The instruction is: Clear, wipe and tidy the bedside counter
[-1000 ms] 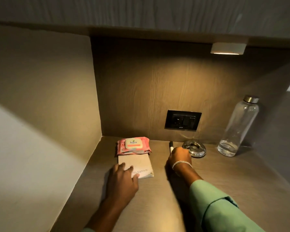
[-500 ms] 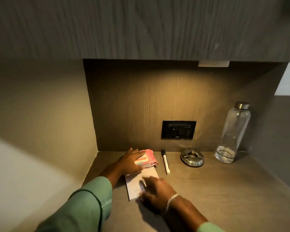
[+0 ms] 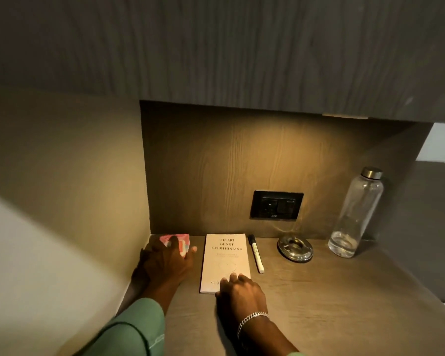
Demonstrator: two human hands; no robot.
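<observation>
On the wooden bedside counter (image 3: pixel 319 304) my left hand (image 3: pixel 166 260) lies over a pink wet-wipes pack (image 3: pixel 181 240) in the back left corner, fingers wrapped on it. A pale book (image 3: pixel 226 255) lies flat and square to the back wall beside the pack. My right hand (image 3: pixel 238 287) rests with its fingertips on the book's near right corner. A black-and-white marker (image 3: pixel 256 254) lies just right of the book, parallel to it.
A round metal ashtray (image 3: pixel 294 249) sits right of the marker. A clear glass bottle (image 3: pixel 355 214) with a metal cap stands at the back right. A black wall socket (image 3: pixel 276 205) is on the back panel. A cabinet hangs overhead.
My left hand slid the wipes pack off to the back left corner. The book has been turned straight and moved back beside the marker, with my right hand on its near edge.
</observation>
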